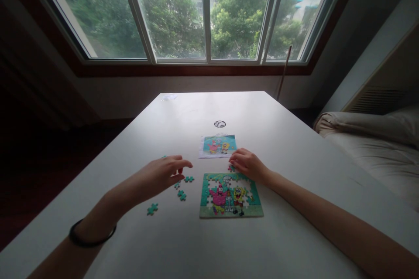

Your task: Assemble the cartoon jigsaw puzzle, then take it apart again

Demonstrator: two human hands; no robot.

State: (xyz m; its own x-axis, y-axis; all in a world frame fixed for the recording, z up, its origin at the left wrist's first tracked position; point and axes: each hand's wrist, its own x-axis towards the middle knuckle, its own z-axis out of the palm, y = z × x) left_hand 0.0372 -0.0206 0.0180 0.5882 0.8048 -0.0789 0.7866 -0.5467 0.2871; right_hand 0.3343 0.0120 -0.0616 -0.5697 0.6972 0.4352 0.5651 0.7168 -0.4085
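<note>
My left hand hovers over loose teal jigsaw pieces at the left, index finger stretched out and thumb apart, with nothing visible between them. Under it lie several puzzle pieces, and another puzzle piece sits farther left. At the right, my right hand has its fingers bent together, the tips on a pink and teal puzzle piece; the fingers partly hide it. Just below that hand lies the jigsaw board, a partly filled cartoon picture with white gaps in its upper half and sides.
A printed reference picture lies behind the board on the white table. Beyond it is a round black-and-white mark. Clear plastic rests at the far left corner. A pale sofa stands at the right.
</note>
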